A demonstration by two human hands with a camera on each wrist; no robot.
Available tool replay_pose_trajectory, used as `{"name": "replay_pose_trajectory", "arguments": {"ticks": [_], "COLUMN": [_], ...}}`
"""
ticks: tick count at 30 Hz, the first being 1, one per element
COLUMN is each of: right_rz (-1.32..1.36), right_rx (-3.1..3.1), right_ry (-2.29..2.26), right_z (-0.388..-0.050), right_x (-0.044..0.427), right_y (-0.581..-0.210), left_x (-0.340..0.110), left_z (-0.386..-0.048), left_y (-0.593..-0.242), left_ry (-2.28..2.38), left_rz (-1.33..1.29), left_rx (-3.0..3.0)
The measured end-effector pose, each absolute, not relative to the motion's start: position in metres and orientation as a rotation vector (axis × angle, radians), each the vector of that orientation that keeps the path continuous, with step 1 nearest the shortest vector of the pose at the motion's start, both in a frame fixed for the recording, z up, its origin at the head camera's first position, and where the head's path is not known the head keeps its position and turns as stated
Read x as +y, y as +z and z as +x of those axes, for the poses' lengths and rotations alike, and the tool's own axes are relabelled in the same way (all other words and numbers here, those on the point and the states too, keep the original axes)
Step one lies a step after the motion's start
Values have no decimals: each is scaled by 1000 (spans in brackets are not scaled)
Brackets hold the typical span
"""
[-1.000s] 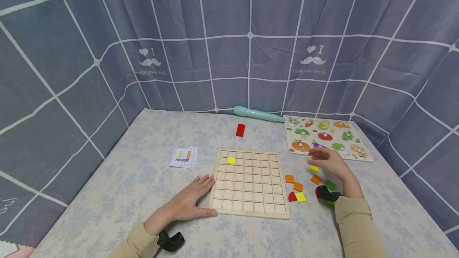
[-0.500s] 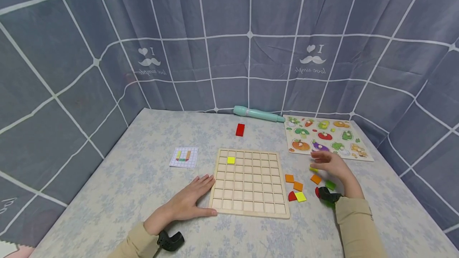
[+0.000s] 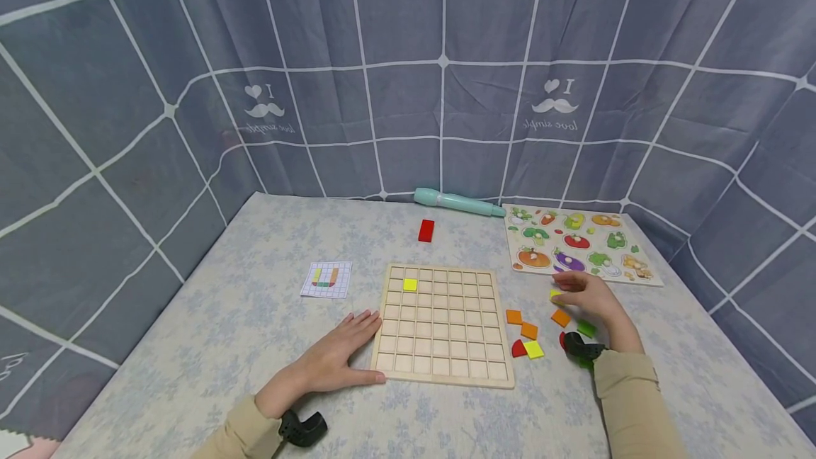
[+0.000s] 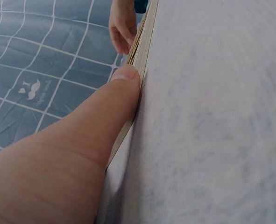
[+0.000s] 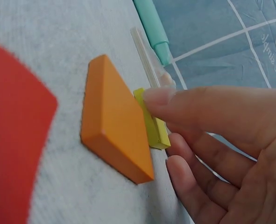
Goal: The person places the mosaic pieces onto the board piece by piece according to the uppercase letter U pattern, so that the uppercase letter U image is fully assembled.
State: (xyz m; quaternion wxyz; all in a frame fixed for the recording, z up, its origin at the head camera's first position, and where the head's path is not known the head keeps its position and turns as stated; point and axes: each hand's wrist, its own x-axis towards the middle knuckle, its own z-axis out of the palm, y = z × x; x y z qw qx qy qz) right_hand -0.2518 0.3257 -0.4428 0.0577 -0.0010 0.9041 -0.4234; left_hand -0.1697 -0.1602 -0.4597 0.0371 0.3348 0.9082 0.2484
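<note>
The left hand (image 3: 338, 356) lies flat with spread fingers at the left edge of the wooden grid board (image 3: 449, 382); its thumb (image 4: 126, 77) touches the board's near edge in the left wrist view. One yellow tile (image 3: 410, 285) sits in a cell near the board's upper left. Right of the board, the right hand (image 3: 594, 300) has its thumb and fingers around another yellow tile (image 3: 554, 294) on the table. In the right wrist view the thumb of the right hand (image 5: 231, 140) is on that yellow tile (image 5: 152, 126), beside an orange tile (image 5: 112, 123); the index fingertip is hidden.
Several loose tiles lie right of the board, including an orange one (image 3: 513, 317) and a green one (image 3: 586, 329). Behind are a red block (image 3: 426, 231), a teal pen (image 3: 459, 202) and a vegetable puzzle (image 3: 542, 239). A pattern card (image 3: 326, 289) lies left.
The right hand has moved slightly right and lower, and its thumb and fingers have come down onto the yellow tile. The left hand has stayed in place.
</note>
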Motion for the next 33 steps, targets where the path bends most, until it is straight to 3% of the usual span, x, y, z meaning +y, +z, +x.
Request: {"name": "replay_pose_trajectory", "arguments": {"ticks": [21, 33], "right_rz": [49, -296], "right_rx": [2801, 2847], "right_ry": [-1189, -1299], "right_z": [-252, -256], "right_x": [318, 286], "right_y": [-436, -405], "left_x": [-160, -160], "left_z": [-170, -170], "left_y": [-460, -460], "left_ry": [768, 771], "left_rz": [1046, 1029], "left_rx": [2789, 2782]}}
